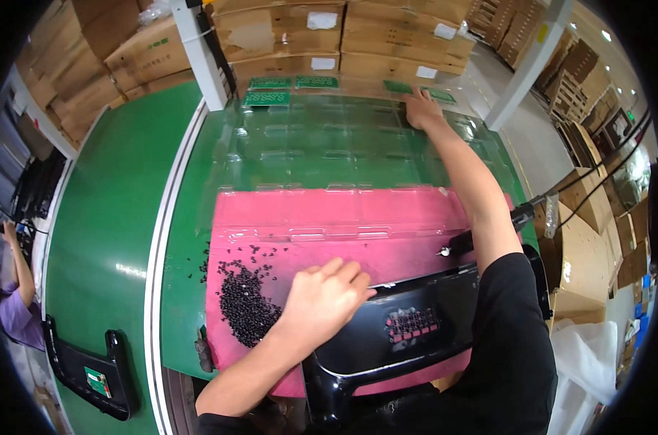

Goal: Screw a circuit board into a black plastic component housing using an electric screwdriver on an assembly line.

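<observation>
My right hand [423, 110] is stretched to the far end of the bench, its fingers out at two green circuit boards [397, 87] in a clear plastic tray [311, 171]. Whether the fingertips touch a board cannot be made out. My left hand [326, 299] is curled closed at the far left edge of a glossy black plastic housing [358, 333]; anything inside its fingers is hidden. The housing lies near me on a pink mat [293, 210] and has a grid of small openings. Left of it is a pile of small black screws [246, 304].
More green boards [267, 97] lie at the tray's far left. A black power screwdriver [459, 243] with a cable rests under my right forearm. On the green conveyor [119, 217] at left sits another black housing [90, 377] with a board. A person in a purple sleeve [23, 319] works beyond it.
</observation>
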`<state>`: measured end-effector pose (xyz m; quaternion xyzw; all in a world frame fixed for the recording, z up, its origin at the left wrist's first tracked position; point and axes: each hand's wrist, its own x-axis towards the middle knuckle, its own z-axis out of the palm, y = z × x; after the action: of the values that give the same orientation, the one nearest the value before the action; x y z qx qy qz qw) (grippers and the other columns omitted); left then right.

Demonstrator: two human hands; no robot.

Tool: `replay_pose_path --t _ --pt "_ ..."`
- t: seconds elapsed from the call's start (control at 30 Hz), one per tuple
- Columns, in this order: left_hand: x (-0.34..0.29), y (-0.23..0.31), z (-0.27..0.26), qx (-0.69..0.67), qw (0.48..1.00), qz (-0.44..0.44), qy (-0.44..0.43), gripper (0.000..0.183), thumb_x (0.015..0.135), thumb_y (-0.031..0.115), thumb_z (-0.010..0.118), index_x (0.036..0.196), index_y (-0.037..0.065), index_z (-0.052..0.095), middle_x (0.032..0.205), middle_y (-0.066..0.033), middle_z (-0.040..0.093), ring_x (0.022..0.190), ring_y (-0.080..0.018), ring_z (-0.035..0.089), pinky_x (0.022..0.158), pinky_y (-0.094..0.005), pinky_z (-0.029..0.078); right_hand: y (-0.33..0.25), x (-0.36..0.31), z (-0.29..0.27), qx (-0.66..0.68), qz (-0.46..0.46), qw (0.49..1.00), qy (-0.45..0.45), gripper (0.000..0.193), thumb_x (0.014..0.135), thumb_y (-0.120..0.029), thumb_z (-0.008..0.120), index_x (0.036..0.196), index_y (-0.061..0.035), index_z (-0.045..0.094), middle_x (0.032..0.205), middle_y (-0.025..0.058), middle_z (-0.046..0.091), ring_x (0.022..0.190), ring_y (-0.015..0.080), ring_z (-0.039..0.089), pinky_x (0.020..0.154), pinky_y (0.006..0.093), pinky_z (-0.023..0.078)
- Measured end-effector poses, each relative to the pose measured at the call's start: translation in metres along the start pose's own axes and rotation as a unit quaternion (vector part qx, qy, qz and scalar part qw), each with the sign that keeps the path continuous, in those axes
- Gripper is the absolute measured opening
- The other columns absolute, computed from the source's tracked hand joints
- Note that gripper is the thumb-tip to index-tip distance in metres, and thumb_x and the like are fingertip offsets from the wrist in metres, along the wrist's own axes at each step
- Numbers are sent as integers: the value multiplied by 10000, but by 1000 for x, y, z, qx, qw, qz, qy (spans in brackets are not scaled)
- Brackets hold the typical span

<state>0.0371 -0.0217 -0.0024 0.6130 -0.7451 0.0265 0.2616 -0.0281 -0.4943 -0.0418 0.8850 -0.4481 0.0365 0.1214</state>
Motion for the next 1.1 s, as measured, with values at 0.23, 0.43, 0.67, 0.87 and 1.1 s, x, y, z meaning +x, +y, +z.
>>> replay_pose_path --t 0.23,0.43,0.67,0.87,1.1 --pt "-4 5 -3 4 1000 -18 -19 205 780 247 754 744 98 618 751 -23 572 772 -186 635 571 -344 550 -12 -25 -27 -85 -81 983 143 412 868 -84 630 1279 -70 604 1448 67 504 1390 258 418 1130 412 357" --pt "1 8 -11 -80 993 -27 84 310 774 232 800 1000 57 678 986 -79 621 920 -254 617 696 -374 571 -34 -144 -118 297 -238 889 256 186 881 -81 646 1059 -23 642 1031 145 657 1025 349 620 880 419 495" --pt "5 15 -23 -122 987 -4 104 783 675 107 864 1379 6 536 1388 -189 527 1260 -378 510 1051 -459 448 -59 -313 -189 444 -357 821 40 185 821 14 655 1005 3 640 944 155 664 888 346 661 787 403 529" --pt "5 13 -28 -90 975 131 156 653 576 216 917 1140 -17 684 1091 -142 689 1022 -337 642 915 -442 512 -37 -355 -199 469 -315 824 51 344 815 -35 726 1129 12 594 982 151 672 928 309 667 819 371 533" --pt "0 18 -27 -111 969 171 143 641 546 214 921 1109 -7 708 1054 -134 695 967 -323 654 867 -427 530 -23 -399 -189 438 -168 881 70 114 835 -23 720 919 31 663 738 54 670 706 123 651 697 251 514"
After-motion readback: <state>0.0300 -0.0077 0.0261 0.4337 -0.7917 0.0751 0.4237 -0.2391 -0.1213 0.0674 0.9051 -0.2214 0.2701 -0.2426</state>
